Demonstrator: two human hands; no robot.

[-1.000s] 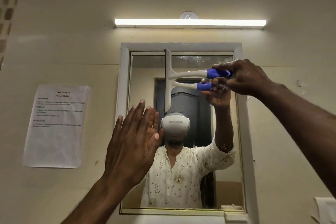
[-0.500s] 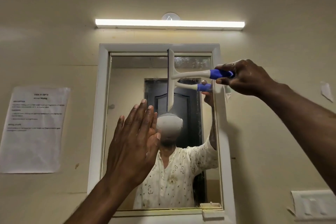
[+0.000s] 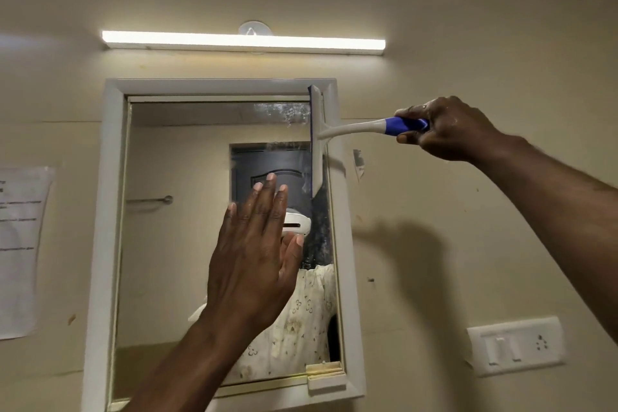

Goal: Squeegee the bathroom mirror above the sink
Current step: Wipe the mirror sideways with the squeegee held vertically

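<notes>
The bathroom mirror (image 3: 180, 244) hangs on the wall in a white frame (image 3: 110, 211). My right hand (image 3: 444, 127) grips the blue end of a white squeegee (image 3: 351, 129). The squeegee blade stands vertical at the mirror's upper right edge, against the frame. Streaks of moisture show on the glass just left of the blade. My left hand (image 3: 254, 264) is raised flat in front of the mirror's middle, fingers up and slightly apart, holding nothing. I cannot tell whether it touches the glass.
A lit tube light (image 3: 244, 42) runs above the mirror. A paper notice (image 3: 20, 244) is taped to the wall on the left. A white switch plate (image 3: 515, 344) sits low on the right. A small latch block (image 3: 325, 375) sits at the frame's lower right corner.
My right hand has drawn the squeegee rightward from the mirror's middle to its right edge. The view has shifted right. My left hand stays raised in front of the glass.
</notes>
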